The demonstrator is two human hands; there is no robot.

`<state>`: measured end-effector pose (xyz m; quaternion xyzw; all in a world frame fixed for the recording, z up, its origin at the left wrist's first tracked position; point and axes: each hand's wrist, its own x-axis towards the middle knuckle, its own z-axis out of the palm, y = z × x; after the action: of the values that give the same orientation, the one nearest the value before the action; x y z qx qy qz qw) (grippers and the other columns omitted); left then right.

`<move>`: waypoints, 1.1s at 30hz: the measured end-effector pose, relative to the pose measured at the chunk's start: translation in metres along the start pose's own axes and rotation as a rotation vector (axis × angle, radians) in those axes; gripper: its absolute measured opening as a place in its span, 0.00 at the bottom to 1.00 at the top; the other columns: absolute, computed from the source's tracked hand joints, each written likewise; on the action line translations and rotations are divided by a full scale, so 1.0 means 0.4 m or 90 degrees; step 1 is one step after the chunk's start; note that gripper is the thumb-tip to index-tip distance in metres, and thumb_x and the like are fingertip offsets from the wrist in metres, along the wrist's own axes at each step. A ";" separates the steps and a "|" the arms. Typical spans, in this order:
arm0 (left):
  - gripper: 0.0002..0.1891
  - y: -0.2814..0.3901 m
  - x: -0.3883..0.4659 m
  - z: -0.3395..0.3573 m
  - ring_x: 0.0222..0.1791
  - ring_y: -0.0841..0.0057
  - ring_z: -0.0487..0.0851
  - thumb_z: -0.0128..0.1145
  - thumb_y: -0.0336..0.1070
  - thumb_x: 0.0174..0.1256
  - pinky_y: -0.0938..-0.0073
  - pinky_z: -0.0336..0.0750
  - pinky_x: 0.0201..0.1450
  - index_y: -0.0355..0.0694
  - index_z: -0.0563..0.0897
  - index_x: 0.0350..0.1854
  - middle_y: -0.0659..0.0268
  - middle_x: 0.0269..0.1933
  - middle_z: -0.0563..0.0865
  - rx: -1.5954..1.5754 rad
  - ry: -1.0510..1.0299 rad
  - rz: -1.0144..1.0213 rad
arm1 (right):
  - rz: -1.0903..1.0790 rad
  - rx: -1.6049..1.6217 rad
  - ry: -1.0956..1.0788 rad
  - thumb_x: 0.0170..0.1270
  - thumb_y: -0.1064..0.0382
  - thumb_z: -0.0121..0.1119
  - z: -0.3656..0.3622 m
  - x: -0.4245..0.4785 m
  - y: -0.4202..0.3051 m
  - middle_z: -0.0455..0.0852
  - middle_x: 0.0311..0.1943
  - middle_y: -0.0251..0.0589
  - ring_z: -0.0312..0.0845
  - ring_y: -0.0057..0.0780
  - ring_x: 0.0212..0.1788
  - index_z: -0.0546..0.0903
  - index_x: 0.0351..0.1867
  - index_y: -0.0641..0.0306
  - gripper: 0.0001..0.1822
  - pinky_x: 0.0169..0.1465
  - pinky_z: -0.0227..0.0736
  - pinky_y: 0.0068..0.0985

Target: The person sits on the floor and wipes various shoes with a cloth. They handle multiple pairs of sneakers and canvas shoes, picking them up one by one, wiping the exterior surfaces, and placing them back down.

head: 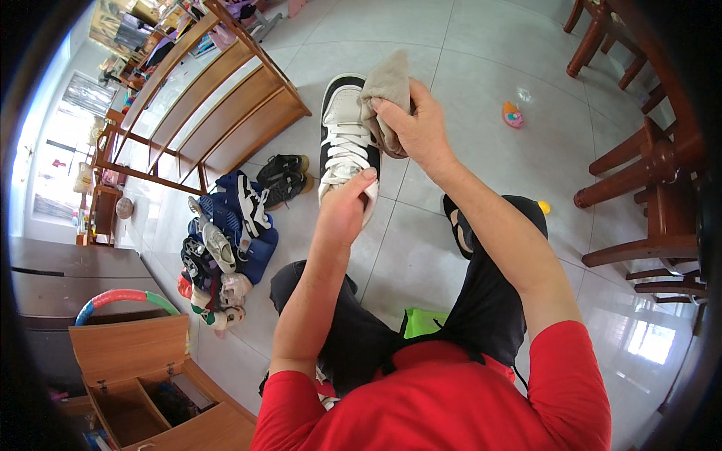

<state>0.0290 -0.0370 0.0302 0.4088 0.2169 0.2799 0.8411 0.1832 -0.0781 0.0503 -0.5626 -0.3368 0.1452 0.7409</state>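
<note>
A black and white lace-up sneaker (345,132) is held up before me, its toe pointing away. My left hand (348,202) grips it at the heel end, thumb on the collar and the other fingers hidden inside or behind the shoe. In my right hand (420,124) is a folded grey-beige cloth (389,90), pinched between thumb and fingers. The cloth lies against the right side of the sneaker, near the toe and laces, and covers part of the upper there.
Several shoes (217,245) are heaped on the floor at left, beside a pair of black shoes (284,177). Behind them is a wooden rack (225,107). An open-lidded wooden cabinet (135,389) stands lower left. Wooden chair legs (620,152) line the right. A small toy (513,115) lies on the tiles.
</note>
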 end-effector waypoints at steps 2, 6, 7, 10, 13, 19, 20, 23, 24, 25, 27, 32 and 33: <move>0.14 0.019 -0.008 0.000 0.38 0.82 0.76 0.55 0.25 0.57 0.81 0.70 0.42 0.35 0.75 0.46 0.69 0.40 0.79 0.101 0.035 0.056 | 0.013 0.028 -0.034 0.51 0.59 0.60 0.001 -0.006 -0.009 0.75 0.38 0.43 0.72 0.27 0.37 0.77 0.40 0.70 0.18 0.40 0.70 0.27; 0.14 0.051 0.009 -0.041 0.42 0.80 0.76 0.54 0.23 0.57 0.79 0.69 0.47 0.35 0.75 0.48 0.67 0.44 0.79 -0.112 0.041 0.106 | 0.016 0.054 -0.048 0.53 0.60 0.61 0.018 -0.006 -0.037 0.77 0.36 0.41 0.73 0.24 0.37 0.75 0.42 0.69 0.18 0.38 0.71 0.22; 0.14 0.060 0.012 -0.036 0.43 0.79 0.76 0.54 0.23 0.58 0.79 0.69 0.48 0.36 0.75 0.47 0.67 0.44 0.79 -0.107 0.064 0.137 | 0.021 0.089 -0.041 0.53 0.60 0.61 0.019 -0.001 -0.032 0.77 0.36 0.40 0.73 0.23 0.36 0.75 0.42 0.69 0.18 0.37 0.71 0.22; 0.15 0.082 0.021 -0.075 0.43 0.78 0.77 0.54 0.23 0.57 0.78 0.70 0.48 0.35 0.74 0.48 0.66 0.44 0.79 -0.117 0.099 0.168 | 0.053 0.179 -0.019 0.53 0.60 0.61 0.021 0.012 -0.026 0.78 0.34 0.37 0.73 0.23 0.34 0.75 0.41 0.69 0.17 0.35 0.71 0.21; 0.16 0.108 0.003 -0.045 0.51 0.70 0.75 0.51 0.29 0.61 0.70 0.67 0.56 0.34 0.72 0.52 0.61 0.49 0.78 -0.206 0.070 0.132 | 0.080 0.189 -0.003 0.54 0.59 0.61 0.020 0.014 -0.025 0.78 0.33 0.34 0.73 0.21 0.32 0.74 0.43 0.67 0.18 0.34 0.70 0.20; 0.15 0.079 -0.017 -0.026 0.51 0.71 0.75 0.50 0.30 0.63 0.69 0.67 0.56 0.35 0.72 0.51 0.63 0.49 0.78 -0.210 0.024 0.043 | -0.095 -0.112 -0.011 0.49 0.53 0.62 0.064 -0.023 -0.003 0.73 0.41 0.49 0.69 0.38 0.44 0.74 0.41 0.70 0.24 0.47 0.67 0.31; 0.15 0.080 -0.017 -0.034 0.51 0.71 0.75 0.49 0.30 0.63 0.69 0.67 0.57 0.34 0.72 0.51 0.62 0.49 0.78 -0.203 0.025 0.042 | -0.113 -0.145 -0.028 0.48 0.52 0.62 0.061 -0.026 -0.005 0.72 0.41 0.51 0.68 0.41 0.46 0.74 0.41 0.70 0.25 0.47 0.67 0.32; 0.16 0.097 -0.015 -0.049 0.51 0.69 0.75 0.49 0.30 0.63 0.68 0.67 0.57 0.33 0.71 0.52 0.60 0.50 0.78 -0.188 0.036 0.090 | -0.178 -0.223 -0.071 0.47 0.51 0.60 0.081 -0.039 0.009 0.72 0.40 0.51 0.69 0.46 0.44 0.74 0.39 0.67 0.24 0.47 0.67 0.34; 0.16 0.103 -0.011 -0.049 0.51 0.69 0.76 0.49 0.30 0.63 0.67 0.67 0.57 0.32 0.71 0.53 0.59 0.50 0.78 -0.186 0.035 0.105 | -0.167 -0.260 -0.101 0.47 0.51 0.60 0.081 -0.055 0.013 0.72 0.39 0.51 0.69 0.47 0.43 0.74 0.39 0.67 0.23 0.46 0.67 0.35; 0.17 0.113 -0.007 -0.060 0.51 0.68 0.76 0.50 0.31 0.63 0.67 0.68 0.57 0.32 0.71 0.53 0.59 0.50 0.78 -0.200 0.072 0.115 | -0.155 -0.290 -0.134 0.47 0.51 0.60 0.087 -0.080 0.024 0.72 0.39 0.50 0.69 0.48 0.43 0.74 0.39 0.66 0.22 0.46 0.67 0.35; 0.18 0.145 0.000 -0.094 0.52 0.67 0.76 0.51 0.33 0.63 0.66 0.67 0.59 0.31 0.70 0.54 0.58 0.52 0.77 -0.230 0.126 0.174 | -0.167 -0.287 -0.258 0.47 0.52 0.58 0.098 -0.182 0.054 0.73 0.35 0.48 0.70 0.48 0.40 0.75 0.34 0.64 0.19 0.44 0.67 0.37; 0.22 0.219 -0.013 -0.134 0.60 0.64 0.69 0.48 0.44 0.65 0.60 0.57 0.66 0.38 0.70 0.58 0.61 0.59 0.74 -0.287 0.133 0.262 | 0.047 -0.319 -0.463 0.47 0.55 0.58 0.068 -0.260 0.137 0.76 0.35 0.46 0.75 0.42 0.38 0.77 0.28 0.58 0.11 0.39 0.71 0.34; 0.23 0.222 -0.012 -0.128 0.61 0.64 0.68 0.47 0.45 0.65 0.60 0.56 0.66 0.38 0.69 0.59 0.61 0.59 0.73 -0.298 0.151 0.253 | 0.172 -0.301 -0.408 0.47 0.54 0.59 0.062 -0.215 0.139 0.77 0.35 0.44 0.76 0.37 0.38 0.78 0.29 0.59 0.12 0.37 0.71 0.31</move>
<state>-0.0311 0.0340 0.0737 0.2033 0.1593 0.5263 0.8101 0.1130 -0.0928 -0.0269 -0.6824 -0.4975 0.3277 0.4236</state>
